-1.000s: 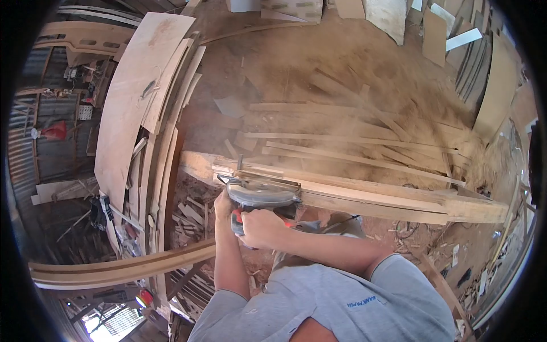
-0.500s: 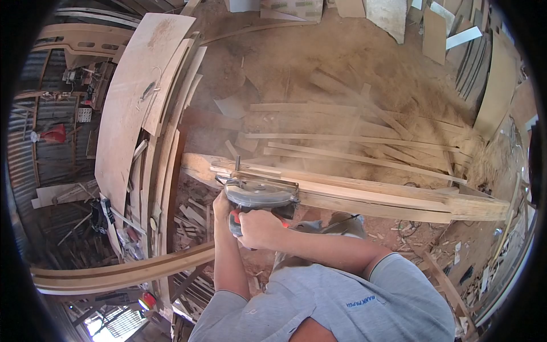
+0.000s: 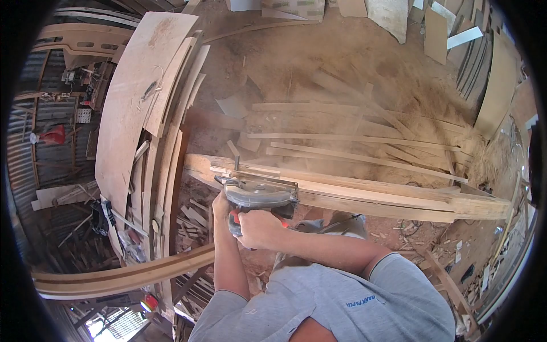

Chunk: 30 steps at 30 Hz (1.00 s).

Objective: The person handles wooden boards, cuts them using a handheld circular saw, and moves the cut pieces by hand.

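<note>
A circular saw [image 3: 259, 195] with a grey guard and red-and-black body rests on a long pale wooden strip [image 3: 364, 195] lying along a thick beam [image 3: 478, 208]. My right hand [image 3: 257, 229] is wrapped round its rear handle, the thumb side up. On the saw's left side, my left hand [image 3: 220, 204] is closed at the front grip, its fingers partly hidden by the saw. The blade is hidden under the guard. A thin upright metal piece [image 3: 237, 163] stands just beyond the saw.
Dust hangs over the ground beyond the beam, where several loose wood strips [image 3: 353, 138] lie. Stacked boards and a plywood sheet [image 3: 128, 108] rise at left. A curved wooden piece [image 3: 125, 275] crosses the lower left. Panels [image 3: 494, 85] lean at right.
The saw and both hands sit very slightly further left along the beam. Both hands keep the same hold, and the dust cloud has shifted.
</note>
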{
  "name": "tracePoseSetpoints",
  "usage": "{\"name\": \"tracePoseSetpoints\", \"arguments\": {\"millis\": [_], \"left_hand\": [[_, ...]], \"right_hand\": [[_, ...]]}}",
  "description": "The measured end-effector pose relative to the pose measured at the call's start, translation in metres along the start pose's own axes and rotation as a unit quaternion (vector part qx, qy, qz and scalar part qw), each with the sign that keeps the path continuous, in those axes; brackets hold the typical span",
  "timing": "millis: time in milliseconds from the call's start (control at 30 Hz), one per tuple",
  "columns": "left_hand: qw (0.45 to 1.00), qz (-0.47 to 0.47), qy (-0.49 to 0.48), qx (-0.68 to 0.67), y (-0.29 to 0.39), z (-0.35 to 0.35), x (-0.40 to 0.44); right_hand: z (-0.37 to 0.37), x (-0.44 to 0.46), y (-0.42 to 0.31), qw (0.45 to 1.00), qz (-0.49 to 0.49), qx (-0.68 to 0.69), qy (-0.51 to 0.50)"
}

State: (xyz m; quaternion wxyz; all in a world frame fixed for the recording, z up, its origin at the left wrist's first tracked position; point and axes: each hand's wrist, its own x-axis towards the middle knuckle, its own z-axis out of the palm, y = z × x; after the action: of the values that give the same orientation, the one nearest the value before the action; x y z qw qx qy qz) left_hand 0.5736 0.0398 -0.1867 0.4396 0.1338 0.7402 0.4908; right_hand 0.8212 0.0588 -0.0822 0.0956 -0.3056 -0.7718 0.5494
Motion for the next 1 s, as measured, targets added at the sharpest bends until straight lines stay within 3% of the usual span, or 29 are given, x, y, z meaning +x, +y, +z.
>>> {"name": "tracePoseSetpoints", "arguments": {"millis": [200, 300, 567, 700, 1000], "left_hand": [[0.999, -0.028, 0.029, -0.019, 0.01, 0.01, -0.008], [0.997, -0.023, -0.003, -0.067, -0.003, -0.001, 0.006], [0.998, 0.027, -0.007, 0.049, 0.001, -0.003, 0.007], [0.997, 0.053, -0.045, 0.037, -0.016, -0.02, 0.025], [1.0, 0.017, -0.003, -0.002, -0.002, -0.001, 0.01]], "right_hand": [[0.0, 0.0, 0.0, 1.0, 0.0, -0.002, 0.004], [0.004, 0.003, 0.002, 1.0, -0.004, -0.002, 0.008], [0.007, 0.006, 0.005, 1.0, -0.011, -0.003, 0.01], [0.011, 0.01, 0.009, 1.0, -0.008, -0.013, 0.004], [0.02, 0.017, 0.013, 1.0, -0.01, -0.007, 0.009]]}}
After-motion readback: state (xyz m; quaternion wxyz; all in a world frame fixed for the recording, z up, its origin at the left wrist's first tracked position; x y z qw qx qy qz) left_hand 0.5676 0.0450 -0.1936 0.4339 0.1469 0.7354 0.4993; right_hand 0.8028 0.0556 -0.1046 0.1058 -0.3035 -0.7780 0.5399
